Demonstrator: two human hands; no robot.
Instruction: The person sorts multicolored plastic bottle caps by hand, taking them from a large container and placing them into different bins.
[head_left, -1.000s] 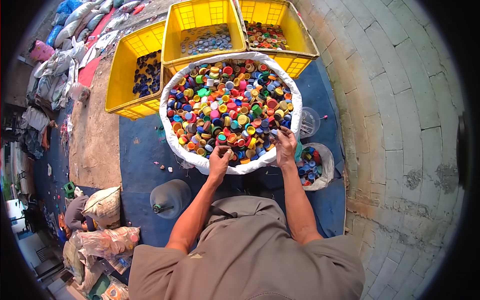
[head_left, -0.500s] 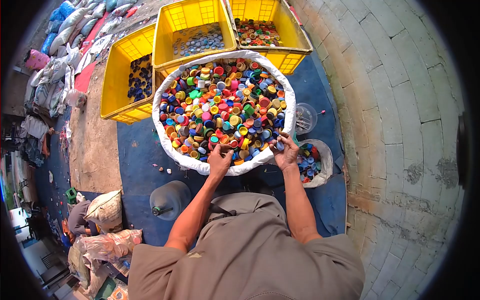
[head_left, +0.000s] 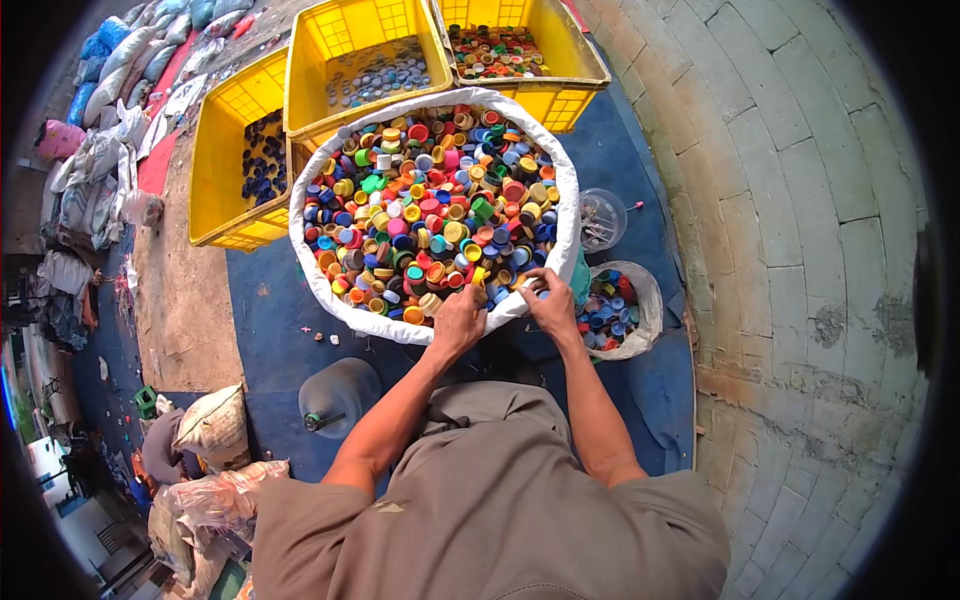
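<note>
A wide sack (head_left: 570, 215) with a rolled white rim is full of mixed plastic bottle caps (head_left: 430, 220) in many colours. My left hand (head_left: 460, 322) is at its near edge, fingers curled down among the caps; what they hold, if anything, is hidden. My right hand (head_left: 552, 306) is over the near right part of the rim. Its fingers are pinched together around what looks like a small pale blue bottle cap, mostly covered by the fingers.
Three yellow crates stand behind the sack: one with dark blue caps (head_left: 200, 190), one with pale caps (head_left: 300, 95), one with mixed caps (head_left: 590, 75). At right are a clear tub (head_left: 622, 222) and a smaller cap-filled sack (head_left: 652, 310). A large bottle (head_left: 340, 392) lies left.
My left hand has moved right along the near rim, closer to my right hand. My right hand has shifted slightly left. The whole view has shifted a little.
</note>
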